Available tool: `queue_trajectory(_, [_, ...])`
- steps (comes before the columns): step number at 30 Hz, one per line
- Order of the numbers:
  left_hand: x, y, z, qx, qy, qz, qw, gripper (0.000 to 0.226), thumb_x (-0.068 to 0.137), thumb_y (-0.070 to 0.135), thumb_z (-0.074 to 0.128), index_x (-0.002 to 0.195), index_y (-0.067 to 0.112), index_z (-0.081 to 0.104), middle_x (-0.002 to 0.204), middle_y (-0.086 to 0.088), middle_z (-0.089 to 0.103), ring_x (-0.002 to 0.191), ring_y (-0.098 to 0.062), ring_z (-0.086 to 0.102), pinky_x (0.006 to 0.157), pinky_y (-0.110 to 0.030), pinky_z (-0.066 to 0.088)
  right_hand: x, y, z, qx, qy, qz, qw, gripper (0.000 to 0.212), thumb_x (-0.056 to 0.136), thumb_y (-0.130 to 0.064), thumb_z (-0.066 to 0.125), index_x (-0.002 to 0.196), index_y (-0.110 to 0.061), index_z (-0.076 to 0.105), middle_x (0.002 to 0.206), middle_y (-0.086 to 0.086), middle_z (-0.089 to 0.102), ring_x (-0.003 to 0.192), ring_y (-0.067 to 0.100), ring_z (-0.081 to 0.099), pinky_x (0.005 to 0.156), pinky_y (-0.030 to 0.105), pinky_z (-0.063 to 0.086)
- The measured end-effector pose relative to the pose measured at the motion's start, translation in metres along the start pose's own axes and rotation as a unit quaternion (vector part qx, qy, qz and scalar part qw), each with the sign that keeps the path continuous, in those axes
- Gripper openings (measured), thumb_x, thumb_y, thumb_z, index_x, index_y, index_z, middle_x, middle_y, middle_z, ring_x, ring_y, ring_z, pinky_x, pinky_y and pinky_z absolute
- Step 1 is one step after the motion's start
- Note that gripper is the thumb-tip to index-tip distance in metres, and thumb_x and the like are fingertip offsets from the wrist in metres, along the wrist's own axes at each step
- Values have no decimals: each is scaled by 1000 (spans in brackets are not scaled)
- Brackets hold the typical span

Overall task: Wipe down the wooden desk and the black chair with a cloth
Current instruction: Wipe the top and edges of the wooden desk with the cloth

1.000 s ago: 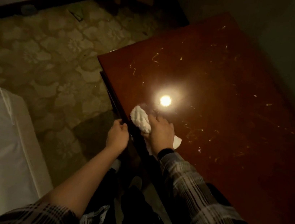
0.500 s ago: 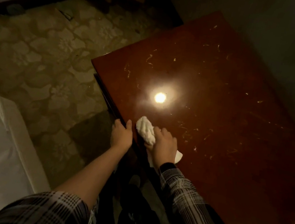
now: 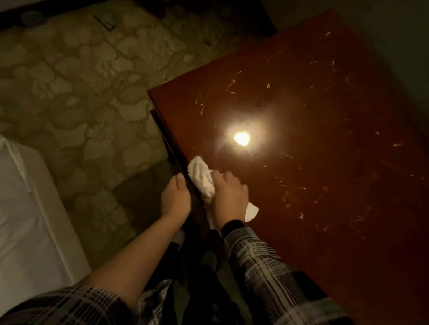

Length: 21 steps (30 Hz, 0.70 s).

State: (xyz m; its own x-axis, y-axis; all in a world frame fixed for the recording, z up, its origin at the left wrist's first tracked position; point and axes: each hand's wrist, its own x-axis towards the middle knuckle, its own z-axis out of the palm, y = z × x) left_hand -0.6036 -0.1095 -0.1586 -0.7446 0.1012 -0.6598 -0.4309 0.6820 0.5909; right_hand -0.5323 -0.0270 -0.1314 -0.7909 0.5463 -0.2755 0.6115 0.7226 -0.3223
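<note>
desk [image 3: 319,155]: my right hand [image 3: 226,199] clutches the cloth [image 3: 201,178] at its near edge to wipe; my left hand [image 3: 175,198] grips that edge for bracing.

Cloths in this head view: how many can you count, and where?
1. A white cloth lies on the wooden desk near its left front edge, under the right hand. The left hand holds none. More could lie outside the frame.

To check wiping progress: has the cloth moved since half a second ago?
Yes. The cloth slid along the desk edge, away from the person, nearer its far corner.
</note>
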Motion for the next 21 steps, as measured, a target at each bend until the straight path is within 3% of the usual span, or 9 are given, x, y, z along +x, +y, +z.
queue_trajectory(4, [21, -10, -20, -86, 40, -4, 996, 42, 103, 30, 23, 110, 8, 58, 107, -13, 63, 88, -24, 59, 80, -33, 44, 34, -15, -8, -4, -11, -33, 999, 31, 83, -27, 65, 111, -20, 52, 103, 4, 55, 95, 26, 50, 74, 36, 29])
queue_trajectory(8, [39, -21, -40, -89, 73, 1, 993, 37, 103, 26, 26, 101, 8, 59, 97, -12, 63, 77, -22, 56, 73, -28, 40, 95, -41, -15, 34, 12, -38, 999, 32, 82, -23, 67, 110, -19, 52, 102, 5, 58, 96, 27, 54, 75, 34, 31])
queue_trajectory(13, [38, -18, -40, -56, 40, 11, 998, 28, 101, 18, 32, 105, 12, 59, 99, -6, 63, 90, -25, 61, 81, -32, 47, 71, -35, -17, 40, 4, -13, 999, 32, 84, -22, 64, 113, -19, 52, 104, 5, 57, 97, 26, 53, 83, 38, 39])
queue_trajectory(17, [23, 1, -18, -11, 12, 18, 1000, 24, 97, 14, 40, 111, 13, 59, 112, -9, 64, 102, -27, 60, 89, -37, 48, 0, -4, -6, 30, -11, 45, 998, 35, 86, -17, 57, 121, -20, 51, 111, 6, 54, 103, 27, 48, 81, 36, 31])
queue_trajectory(21, [5, 16, 4, 59, 80, 115, 988, 38, 92, 11, 49, 129, 14, 47, 137, -6, 42, 120, -25, 47, 100, -42, 43, -2, 23, -15, -10, -8, 53, 999, 42, 85, -12, 56, 126, -20, 49, 113, 6, 53, 107, 28, 48, 78, 35, 27])
